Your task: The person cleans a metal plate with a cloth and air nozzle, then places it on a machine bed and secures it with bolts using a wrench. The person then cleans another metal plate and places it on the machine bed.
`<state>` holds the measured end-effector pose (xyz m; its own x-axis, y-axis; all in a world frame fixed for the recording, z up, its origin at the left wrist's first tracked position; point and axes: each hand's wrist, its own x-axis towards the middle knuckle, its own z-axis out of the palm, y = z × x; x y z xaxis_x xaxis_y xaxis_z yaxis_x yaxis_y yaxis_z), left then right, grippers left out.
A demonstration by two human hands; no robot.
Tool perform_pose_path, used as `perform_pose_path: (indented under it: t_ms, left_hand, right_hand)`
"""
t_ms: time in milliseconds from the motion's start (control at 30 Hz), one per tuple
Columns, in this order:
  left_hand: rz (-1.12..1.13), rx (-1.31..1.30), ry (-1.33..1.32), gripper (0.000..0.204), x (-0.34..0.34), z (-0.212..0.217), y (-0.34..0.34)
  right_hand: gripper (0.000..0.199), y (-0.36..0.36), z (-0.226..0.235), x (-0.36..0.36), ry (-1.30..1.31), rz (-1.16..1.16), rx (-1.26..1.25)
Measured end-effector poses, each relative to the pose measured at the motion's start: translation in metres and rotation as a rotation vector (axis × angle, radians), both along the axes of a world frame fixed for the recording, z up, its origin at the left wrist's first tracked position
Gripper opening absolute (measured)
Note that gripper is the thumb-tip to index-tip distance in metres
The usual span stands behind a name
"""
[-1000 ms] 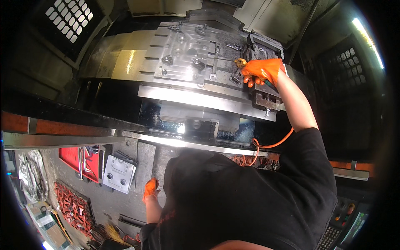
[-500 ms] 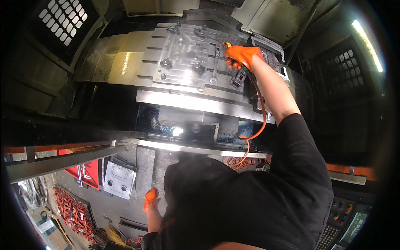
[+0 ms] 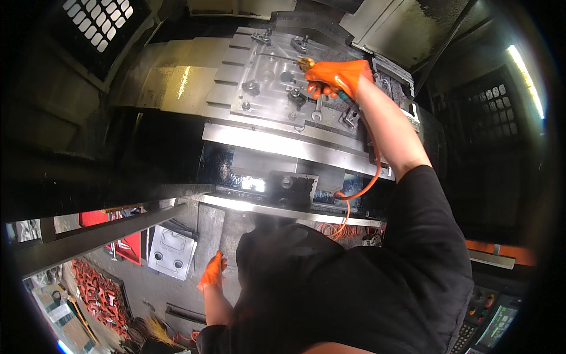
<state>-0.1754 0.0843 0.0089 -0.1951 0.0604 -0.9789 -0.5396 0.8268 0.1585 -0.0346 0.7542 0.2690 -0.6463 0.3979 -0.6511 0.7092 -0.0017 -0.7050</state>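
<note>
My right hand (image 3: 339, 78), in an orange glove, is closed around an air blow gun (image 3: 305, 63). Its brass-coloured head shows beyond my fingers, and a thin nozzle reaches left over a flat metal plate (image 3: 268, 75). From below my grip an orange air hose (image 3: 377, 160) curves down. Clamps with bolts (image 3: 297, 94) hold the plate on the slotted machine table (image 3: 224, 93). An open-ended wrench (image 3: 318, 112) lies right of the plate, partly hidden under my hand. My left hand (image 3: 212, 272), also gloved in orange, hangs low by my side, fingers loosely bent and apart, with nothing seen in it.
A bright metal rail (image 3: 253, 140) runs along the table's front. Small metal blocks (image 3: 349, 118) sit right of the wrench. At lower left are a grey plate with holes (image 3: 171, 252), a red tray (image 3: 131, 246) and a rack of red parts (image 3: 100, 295). A control panel (image 3: 495, 321) stands lower right.
My right hand has moved slightly left with the air blow gun, its nozzle now over the plate. The view has shifted a little. My left hand has turned slightly, its fingers pointing more upward.
</note>
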Motion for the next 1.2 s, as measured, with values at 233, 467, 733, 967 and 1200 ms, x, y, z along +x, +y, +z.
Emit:
perform_pose_path:
  t_ms: [233, 467, 733, 967, 1200]
  left_hand:
    - [0.116, 0.049, 0.133, 0.056, -0.015, -0.016, 0.004]
    - [-0.052, 0.028, 0.102, 0.042, -0.029, -0.026, 0.046]
    - [-0.199, 0.394, 0.063, 0.042, -0.020, -0.037, 0.175]
    - [-0.477, 0.549, 0.363, 0.066, 0.042, -0.056, 0.282]
    - [-0.685, 0.422, 0.300, 0.075, 0.061, -0.213, 0.294]
  right_hand:
    - [0.043, -0.064, 0.067, 0.036, -0.348, -0.021, 0.159]
    - [0.042, -0.082, 0.084, 0.088, -0.505, -0.045, 0.146]
    - [0.034, -0.119, 0.054, 0.180, -0.424, -0.441, 0.261]
    - [0.034, -0.279, -0.015, 0.254, -0.420, -0.482, -0.289]
    - [0.028, -0.388, -0.092, 0.361, -0.545, -0.727, -0.616]
